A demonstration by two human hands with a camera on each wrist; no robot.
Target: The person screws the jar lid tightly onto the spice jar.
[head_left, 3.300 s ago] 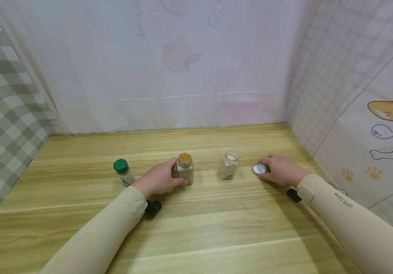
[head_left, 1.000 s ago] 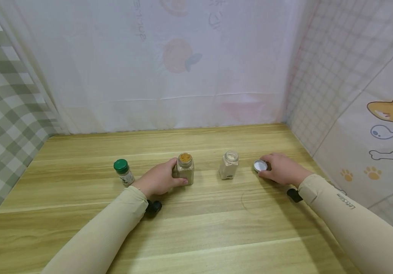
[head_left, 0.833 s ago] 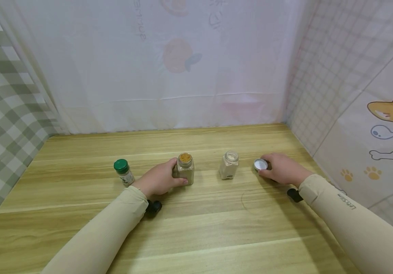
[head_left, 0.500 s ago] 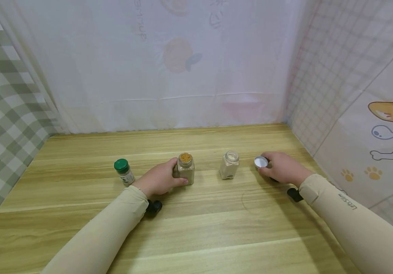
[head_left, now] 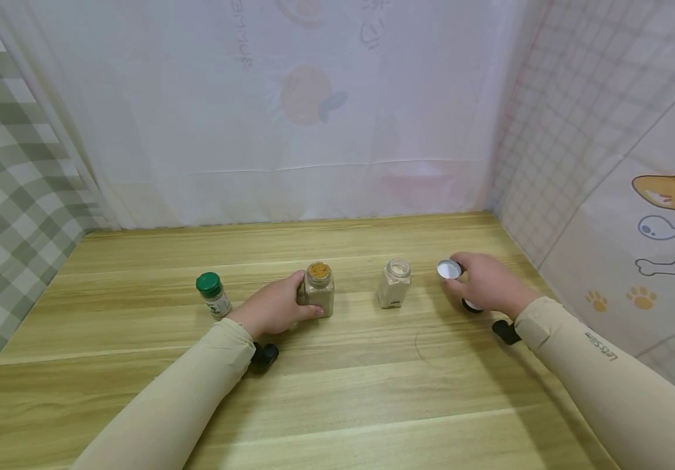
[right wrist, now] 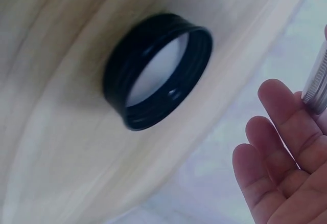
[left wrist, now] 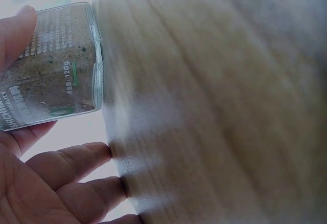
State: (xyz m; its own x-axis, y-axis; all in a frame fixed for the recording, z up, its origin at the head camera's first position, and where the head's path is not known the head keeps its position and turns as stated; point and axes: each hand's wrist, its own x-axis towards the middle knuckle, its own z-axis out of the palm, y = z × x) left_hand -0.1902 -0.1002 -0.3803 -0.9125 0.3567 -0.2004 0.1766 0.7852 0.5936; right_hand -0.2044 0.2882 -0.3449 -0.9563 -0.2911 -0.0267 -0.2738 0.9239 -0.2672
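My left hand (head_left: 275, 305) grips an uncapped glass spice jar (head_left: 321, 300) between thumb and fingers. The jar stands upright on the table, with orange-brown seasoning showing at its mouth. In the left wrist view its printed glass side (left wrist: 56, 65) is close by, and the other fingers reach down to the wood. My right hand (head_left: 487, 284) pinches a silver lid (head_left: 448, 269) by the edge, its white inside facing up. Only the ridged rim of that lid (right wrist: 318, 83) shows in the right wrist view. Beneath this hand a black lid (right wrist: 117, 75) lies on the table, hollow side up.
Between the hands stands another uncapped glass jar (head_left: 393, 287) with pale powder. A green-capped shaker (head_left: 213, 295) is left of my left hand. Fabric hangs behind the wooden table (head_left: 337, 405) and along both sides. A black wrist device (head_left: 264, 358) sits under the left wrist.
My right hand has lifted the silver lid off the table, tilting it and shifting slightly away from me. The black lid below has come into sight. The left hand and its jar stay put.
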